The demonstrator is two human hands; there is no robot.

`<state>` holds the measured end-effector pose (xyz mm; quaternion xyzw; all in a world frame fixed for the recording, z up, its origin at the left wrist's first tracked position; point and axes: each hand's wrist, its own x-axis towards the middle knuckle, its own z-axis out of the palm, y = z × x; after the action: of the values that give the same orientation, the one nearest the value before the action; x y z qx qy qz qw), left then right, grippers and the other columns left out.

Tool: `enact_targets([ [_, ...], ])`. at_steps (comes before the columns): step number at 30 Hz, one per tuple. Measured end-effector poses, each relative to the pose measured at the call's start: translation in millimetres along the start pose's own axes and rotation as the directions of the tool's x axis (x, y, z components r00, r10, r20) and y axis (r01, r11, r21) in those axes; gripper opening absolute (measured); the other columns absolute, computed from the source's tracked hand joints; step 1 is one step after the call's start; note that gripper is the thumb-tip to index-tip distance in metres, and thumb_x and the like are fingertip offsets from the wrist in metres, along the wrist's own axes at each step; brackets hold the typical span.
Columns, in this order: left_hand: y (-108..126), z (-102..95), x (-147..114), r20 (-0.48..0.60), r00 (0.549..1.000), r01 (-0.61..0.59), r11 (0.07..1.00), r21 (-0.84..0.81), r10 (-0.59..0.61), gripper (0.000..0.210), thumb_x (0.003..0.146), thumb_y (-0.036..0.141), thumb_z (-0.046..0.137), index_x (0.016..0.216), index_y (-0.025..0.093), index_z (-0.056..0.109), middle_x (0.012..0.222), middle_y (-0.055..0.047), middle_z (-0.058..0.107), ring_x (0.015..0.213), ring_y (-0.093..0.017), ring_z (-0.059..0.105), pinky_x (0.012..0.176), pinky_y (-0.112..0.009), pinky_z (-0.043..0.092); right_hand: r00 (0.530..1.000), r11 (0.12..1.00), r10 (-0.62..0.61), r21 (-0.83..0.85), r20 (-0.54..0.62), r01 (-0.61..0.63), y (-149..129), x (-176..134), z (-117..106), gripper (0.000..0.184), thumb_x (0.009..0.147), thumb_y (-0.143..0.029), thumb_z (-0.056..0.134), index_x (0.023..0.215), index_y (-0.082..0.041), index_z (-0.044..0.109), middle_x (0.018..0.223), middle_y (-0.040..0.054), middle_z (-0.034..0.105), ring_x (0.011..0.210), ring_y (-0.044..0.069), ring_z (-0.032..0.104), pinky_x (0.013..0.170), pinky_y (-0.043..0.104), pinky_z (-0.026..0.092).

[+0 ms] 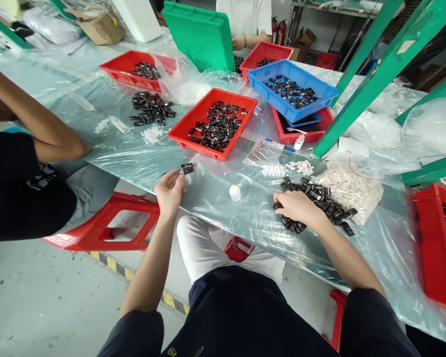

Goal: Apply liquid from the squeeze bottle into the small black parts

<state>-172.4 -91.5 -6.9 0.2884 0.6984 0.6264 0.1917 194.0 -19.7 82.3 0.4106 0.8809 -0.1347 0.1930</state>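
Dark piece (188, 168) in my left hand (170, 192), held up near the front edge of the desk (208, 191). Small, blocky, brownish black, glossy, with a pale glint across its face; finer marks too small to read. Its long axis runs nearly level across my view, left to right, the right end a touch higher. It points away from my fingertips toward the right; I cannot tell front from back. Thumb and fingers of this hand pinch it at its near side.

Right hand (298, 206): fingers curled down at the left edge of a pile (321, 196) of similar pieces, which lie at mixed angles. Whether these fingers pinch one, I cannot tell. White bottle (235, 193) stands between my hands. Beyond it, a red tray (196, 147) holds more dark pieces.
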Motion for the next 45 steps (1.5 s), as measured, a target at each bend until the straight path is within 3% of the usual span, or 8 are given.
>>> enact_targets([
  [5, 8.2, 7.2, -29.3, -0.015, 0.984, -0.175, 0.984, 0.047, 0.176, 0.037, 0.084, 0.042, 0.075, 0.112, 0.016, 0.074, 0.101, -0.009, 0.076, 0.087, -0.016, 0.072, 0.073, -0.025, 0.054, 0.999, 0.999, -0.040, 0.010, 0.006, 0.040, 3.1, 2.2, 2.0, 0.007, 0.097, -0.024, 0.072, 0.100, -0.019, 0.070, 0.093, 0.0109, 0.078, 0.087, 0.028, 0.075, 0.068, 0.031, 0.040],
  [9, 37.4, 8.7, -87.7, 0.103, 0.943, -0.325, 0.943, 0.070, 0.317, 0.021, 0.092, 0.037, 0.072, 0.101, 0.019, 0.079, 0.085, -0.005, 0.075, 0.077, -0.016, 0.070, 0.076, -0.028, 0.054, 0.955, 0.886, -0.241, 0.361, -0.175, 0.290, -3.0, -6.3, -6.5, 0.010, 0.100, -0.030, 0.070, 0.102, -0.022, 0.063, 0.081, 0.0000, 0.075, 0.066, 0.017, 0.062, 0.067, 0.029, 0.039],
  [13, 65.7, 17.8, -133.8, 0.541, 0.694, -0.501, 0.859, -0.110, 0.475, 0.020, 0.088, 0.028, 0.079, 0.108, 0.023, 0.082, 0.092, -0.008, 0.081, 0.076, -0.018, 0.073, 0.066, -0.027, 0.055, 0.868, 0.550, -0.354, 0.673, -0.349, 0.495, -22.1, -18.5, -8.3, 0.018, 0.101, -0.039, 0.069, 0.101, -0.023, 0.061, 0.089, -0.0009, 0.075, 0.063, 0.013, 0.057, 0.060, 0.027, 0.040],
  [16, 74.1, 29.1, -147.6, 0.564, 0.602, -0.532, 0.811, -0.244, 0.565, 0.016, 0.091, 0.024, 0.077, 0.106, 0.023, 0.083, 0.091, -0.008, 0.083, 0.070, -0.016, 0.074, 0.062, -0.025, 0.056, 0.843, 0.439, -0.303, 0.721, -0.443, 0.537, -34.0, -23.1, -4.7, 0.018, 0.101, -0.039, 0.069, 0.100, -0.022, 0.062, 0.086, 0.0000, 0.072, 0.067, 0.013, 0.060, 0.059, 0.026, 0.041],
  [27, 60.9, 47.0, -145.6, 0.575, 0.618, -0.546, 0.819, -0.178, 0.536, 0.015, 0.099, 0.024, 0.068, 0.102, 0.019, 0.082, 0.075, -0.003, 0.080, 0.067, -0.015, 0.076, 0.065, -0.023, 0.060, 0.751, 0.713, -0.363, 0.354, -0.551, 0.605, -24.3, -13.1, 2.6, 0.015, 0.107, -0.029, 0.061, 0.110, -0.023, 0.074, 0.102, 0.0051, 0.080, 0.090, 0.021, 0.074, 0.082, 0.032, 0.051],
  [37, 22.3, 55.1, -123.6, 0.744, 0.577, -0.662, 0.726, 0.185, 0.336, 0.020, 0.097, 0.037, 0.066, 0.098, 0.022, 0.078, 0.084, -0.003, 0.077, 0.064, -0.014, 0.067, 0.064, -0.025, 0.051, 0.862, 0.897, -0.304, 0.185, -0.405, 0.402, -13.0, -0.7, 4.5, 0.013, 0.106, -0.026, 0.063, 0.111, -0.021, 0.073, 0.107, 0.0076, 0.081, 0.095, 0.025, 0.075, 0.075, 0.031, 0.047],
  [43, 13.5, 49.1, -109.1, 0.402, 0.850, -0.460, 0.851, 0.253, 0.340, 0.029, 0.091, 0.049, 0.072, 0.097, 0.020, 0.072, 0.074, -0.001, 0.071, 0.066, -0.016, 0.066, 0.067, -0.028, 0.051, 0.855, 0.889, -0.203, 0.275, -0.478, 0.365, -10.8, 1.4, 5.4, 0.019, 0.110, -0.033, 0.055, 0.119, -0.022, 0.067, 0.101, 0.0069, 0.081, 0.084, 0.024, 0.075, 0.072, 0.031, 0.046],
  [45, 13.1, 51.1, -99.1, 0.391, 0.863, -0.435, 0.865, 0.249, 0.321, 0.040, 0.085, 0.049, 0.078, 0.112, 0.020, 0.070, 0.093, -0.005, 0.077, 0.086, -0.021, 0.073, 0.074, -0.031, 0.054, 0.847, 0.858, -0.165, 0.349, -0.506, 0.376, -11.1, 1.2, 4.6, 0.018, 0.110, -0.033, 0.053, 0.119, -0.022, 0.064, 0.099, 0.0061, 0.082, 0.083, 0.024, 0.076, 0.073, 0.031, 0.046],
])
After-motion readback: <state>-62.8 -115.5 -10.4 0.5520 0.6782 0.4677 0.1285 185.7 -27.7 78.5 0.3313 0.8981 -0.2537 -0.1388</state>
